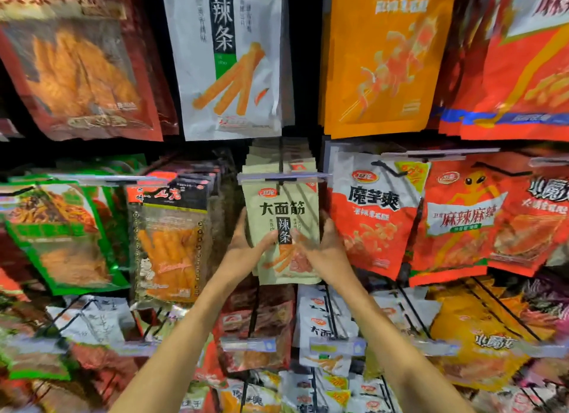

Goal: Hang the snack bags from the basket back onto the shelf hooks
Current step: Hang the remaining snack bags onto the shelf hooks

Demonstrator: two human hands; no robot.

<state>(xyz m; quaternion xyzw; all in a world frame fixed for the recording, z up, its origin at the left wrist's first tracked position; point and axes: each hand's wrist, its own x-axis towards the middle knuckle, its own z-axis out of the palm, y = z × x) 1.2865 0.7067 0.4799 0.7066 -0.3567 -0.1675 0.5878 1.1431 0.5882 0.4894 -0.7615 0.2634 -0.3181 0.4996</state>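
Observation:
A pale green snack bag [281,209] with black lettering hangs at the front of a row of like bags on a black shelf hook [280,163] in the middle of the shelf. My left hand [246,243] grips its left edge, thumb across the front. My right hand [323,246] grips its right edge, thumb also on the front. The bag's top sits behind the hook's price strip [283,177]. The basket is out of view.
Hanging bags crowd every side: a white bag [228,58] and an orange bag [385,58] above, a clear bag [169,237] of orange sticks to the left, a red-and-white bag [372,215] to the right. More hooks and bags hang below my forearms.

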